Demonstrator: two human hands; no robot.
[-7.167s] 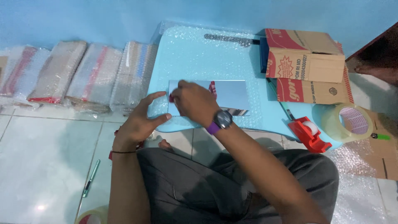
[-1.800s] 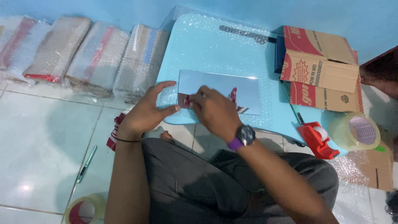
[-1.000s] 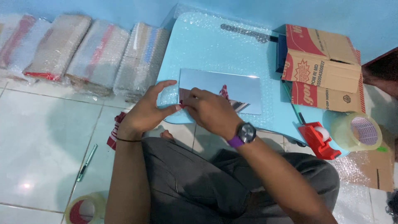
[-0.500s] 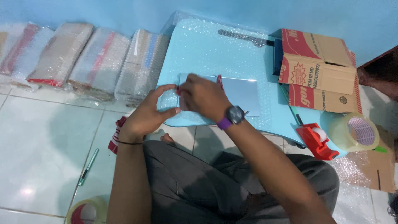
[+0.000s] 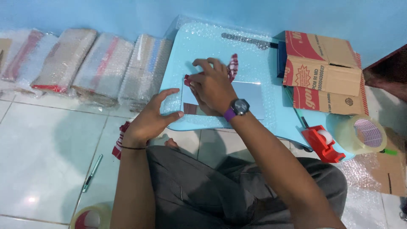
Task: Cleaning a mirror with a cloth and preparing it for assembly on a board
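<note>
White tiled floor, blue wall behind. Flat silvery rectangular packet (image 5: 250,99) is lying on the light-blue bubble-wrapped board (image 5: 250,55); right hand (image 5: 212,87) is pinching its red-tipped corner, fingers together (wristwatch on). Left hand (image 5: 152,118), fingers spread, is bracing the board's edge.

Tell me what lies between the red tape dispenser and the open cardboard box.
Head view: only bare light-blue table edge between red tape dispenser and cardboard box.

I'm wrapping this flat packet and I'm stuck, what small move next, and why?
Probably fold the bubble wrap over the shiny flat packet: the right hand pinches the packet's left edge, the left hand steadies the wrap's near edge, and most of the packet lies uncovered.
</note>
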